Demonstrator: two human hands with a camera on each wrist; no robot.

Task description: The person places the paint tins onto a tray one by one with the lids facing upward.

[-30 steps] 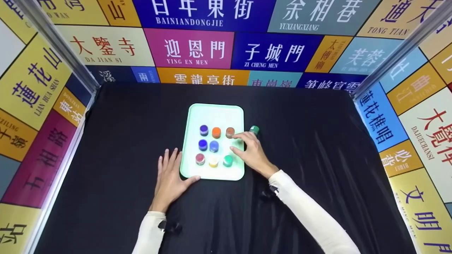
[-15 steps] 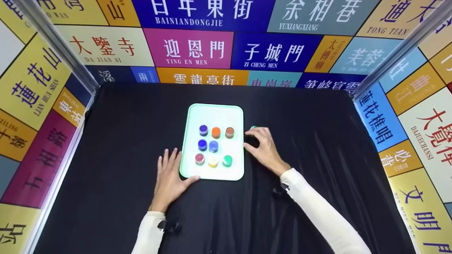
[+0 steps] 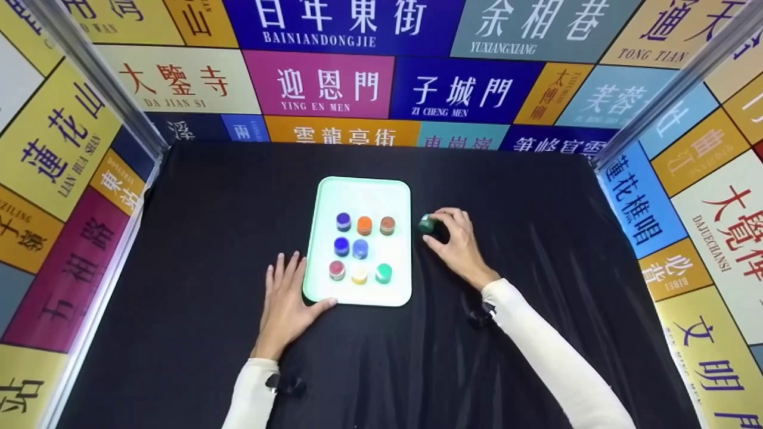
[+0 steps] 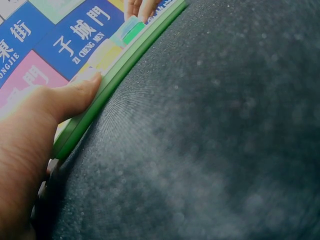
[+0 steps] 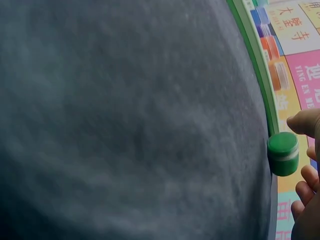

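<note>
A pale green tray (image 3: pixel 363 193) bears several small paint jars, among them an orange jar (image 3: pixel 364 225), a brown jar (image 3: pixel 387 225) and a light green jar (image 3: pixel 383 273). My left hand (image 3: pixel 286 316) rests at its near left corner, fingers straight along the side. In the left wrist view, the thumb (image 4: pixel 82 95) lies on the tray's green rim (image 4: pixel 95 102). A dark green jar (image 3: pixel 425 224) stands on the cloth just right of the tray. Around its right side is my right hand (image 3: pixel 462 247), thumb and fingers parted; the thumb looks apart from the jar (image 5: pixel 283 152).
Black cloth (image 3: pixel 524 238) covers the table and shows creases on the right. Panels with large printed characters (image 3: pixel 334 83) stand along the back and both sides, with metal posts (image 3: pixel 667 89) at the corners.
My right hand has moved right, from over the tray's right edge to the dark green jar beside it. More of that jar shows than half a second ago. My left hand stays put.
</note>
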